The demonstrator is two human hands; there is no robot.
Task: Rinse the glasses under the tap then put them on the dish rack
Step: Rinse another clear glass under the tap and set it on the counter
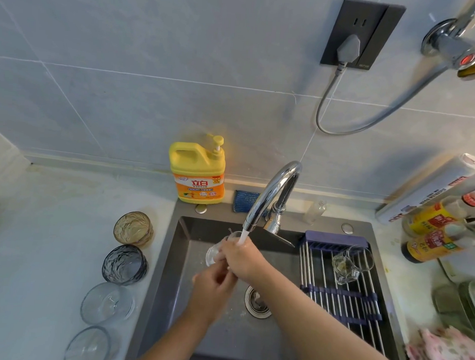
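Over the sink (179, 258), the right hand (240, 256) curls its fingers round a clear glass (212, 253), which is tipped on its side just left of the water stream from the tap (271, 193). The water strikes the back of that hand. The left hand (214, 282) sits just below the glass with its fingers bent; whether it grips the glass cannot be told. An amber glass (133, 227) and a grey glass (124, 264) stand on the counter to the left. A glass cup (347, 266) lies on the dish rack (334, 299).
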